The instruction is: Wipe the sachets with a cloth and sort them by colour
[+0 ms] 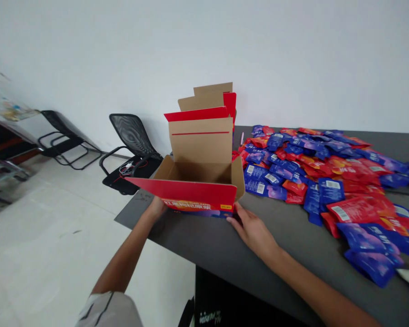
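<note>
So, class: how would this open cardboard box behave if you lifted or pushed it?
The box looks empty, so it is probably light for its size. Its walls seem fairly stiff, though the upright flaps may flex. On the smooth-looking table, it would likely slide rather than tip.

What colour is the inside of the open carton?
The carton's interior is plain tan cardboard; head view shows it best.

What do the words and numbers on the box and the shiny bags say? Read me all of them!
Lettering on the box front: too blurred to read.
Yellow label on the box front: too small to read.
White barcode labels on the packets: too small to read.
White print on the black clothing: too blurred to read.
</note>
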